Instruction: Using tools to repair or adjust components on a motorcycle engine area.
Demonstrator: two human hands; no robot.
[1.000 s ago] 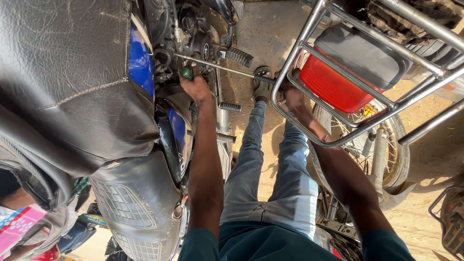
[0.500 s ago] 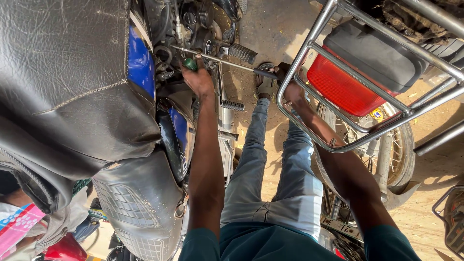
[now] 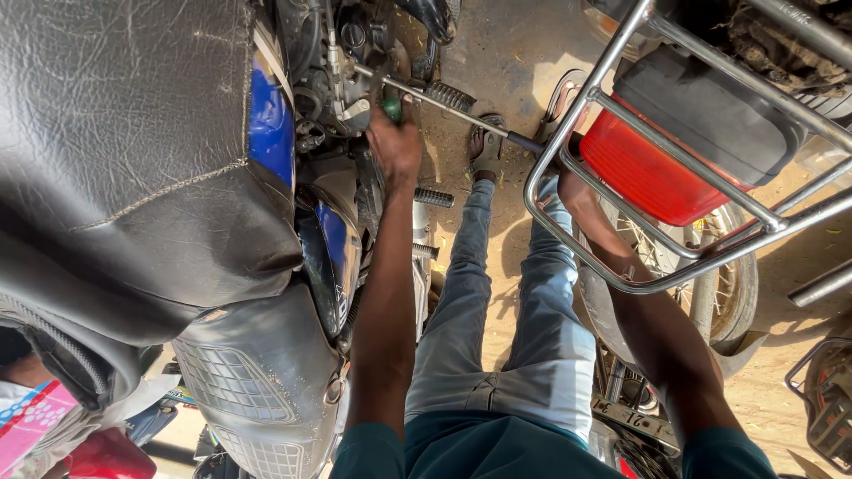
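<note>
My left hand (image 3: pixel 396 149) is closed around a green-handled tool (image 3: pixel 391 108) pressed against the engine (image 3: pixel 342 53) of a motorcycle with a blue tank (image 3: pixel 271 120) and a black seat (image 3: pixel 124 160). A long metal rod (image 3: pixel 453 108) runs from the engine down to the right. Its dark end is gripped by my right hand (image 3: pixel 559 168), which is partly hidden behind the chrome rear rack (image 3: pixel 568 226) of a second motorcycle. My legs in grey-blue trousers (image 3: pixel 497 328) stretch out between the two machines.
The second motorcycle's red tail light (image 3: pixel 648 177) and spoked wheel (image 3: pixel 710 275) stand close on the right. Ribbed footpegs (image 3: pixel 435 197) stick out near my left forearm. Sandy ground (image 3: pixel 515 53) lies beyond my sandalled foot (image 3: pixel 486 146). Pink packaging (image 3: pixel 31 426) shows at the lower left.
My left hand with the green tool has shifted slightly right and up along the engine. The rod and my right hand stay at the rack. The view has tilted a little.
</note>
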